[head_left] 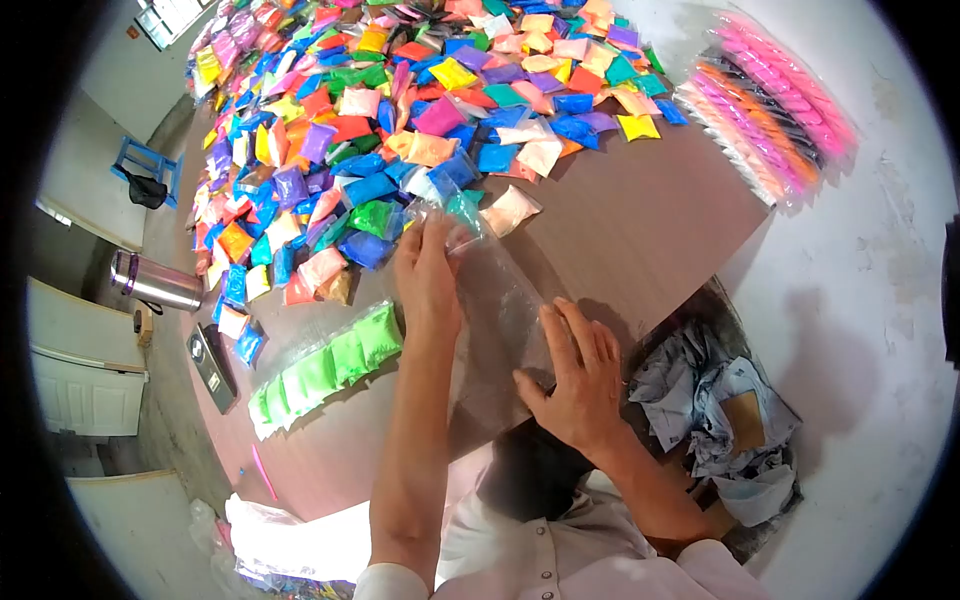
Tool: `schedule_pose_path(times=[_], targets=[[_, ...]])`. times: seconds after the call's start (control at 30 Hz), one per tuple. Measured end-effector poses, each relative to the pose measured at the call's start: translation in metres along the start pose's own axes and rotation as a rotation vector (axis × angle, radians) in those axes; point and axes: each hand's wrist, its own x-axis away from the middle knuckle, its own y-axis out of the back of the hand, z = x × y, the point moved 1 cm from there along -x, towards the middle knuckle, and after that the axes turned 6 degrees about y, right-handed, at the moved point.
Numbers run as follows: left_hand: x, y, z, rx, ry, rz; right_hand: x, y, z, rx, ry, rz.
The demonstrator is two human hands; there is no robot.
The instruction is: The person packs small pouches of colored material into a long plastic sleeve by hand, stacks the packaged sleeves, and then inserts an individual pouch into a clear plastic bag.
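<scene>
A clear plastic bag [500, 300] lies on the brown table in front of me, long and flat. My left hand [430, 265] is closed on the far end of this bag, close to the pile of colored packets. At the bag's right edge, my right hand [580, 375] has its fingers apart and its thumb pointing left over the plastic. To the left of my left forearm lies a strip of bright green packets [330, 365] joined in a row in clear wrapping.
Many small colored packets [400, 140] are heaped across the table [640, 220]. Bundled packet strips [770, 110] lie at the far right corner. A phone [210, 368] and metal flask [157, 280] are at left. Crumpled paper [720, 410] fills a box below right.
</scene>
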Motion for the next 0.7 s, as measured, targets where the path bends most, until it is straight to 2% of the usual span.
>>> schedule_pose_path(times=[0.07, 0.13, 0.17, 0.23, 0.27, 0.33, 0.37, 0.43, 0.47, 0.6, 0.7], targets=[[0.017, 0.003, -0.007, -0.106, 0.005, 0.002, -0.002, -0.005, -0.007, -0.059, 0.041, -0.078], [0.047, 0.013, -0.009, -0.487, -0.122, 0.038, -0.002, -0.01, -0.01, -0.081, 0.04, -0.121], [0.063, 0.017, -0.007, -0.491, -0.126, 0.037, -0.003, -0.013, -0.012, -0.101, 0.036, -0.162], [0.096, 0.024, -0.004, -0.915, -0.475, 0.083, -0.005, -0.022, -0.016, -0.136, 0.02, -0.216], [0.106, 0.03, -0.006, -0.919, -0.476, 0.084, -0.004, -0.026, -0.017, -0.164, 0.005, -0.268], [0.12, 0.034, -0.01, -1.461, -0.679, 0.314, -0.004, -0.031, -0.018, -0.155, 0.007, -0.299], [0.124, 0.033, -0.013, -1.466, -0.681, 0.309, -0.003, -0.032, -0.017, -0.148, 0.008, -0.326], [0.131, 0.028, -0.018, -1.473, -0.858, 0.476, -0.003, -0.033, -0.014, -0.123, 0.032, -0.351], [0.122, 0.041, -0.003, -1.428, -0.788, 0.419, -0.003, -0.034, -0.013, -0.088, 0.048, -0.378], [0.126, 0.046, -0.005, -1.412, -0.797, 0.361, 0.002, -0.038, -0.013, -0.05, 0.076, -0.399], [0.13, 0.052, -0.028, -1.452, -0.924, 0.281, 0.002, -0.041, -0.014, -0.056, 0.071, -0.432]])
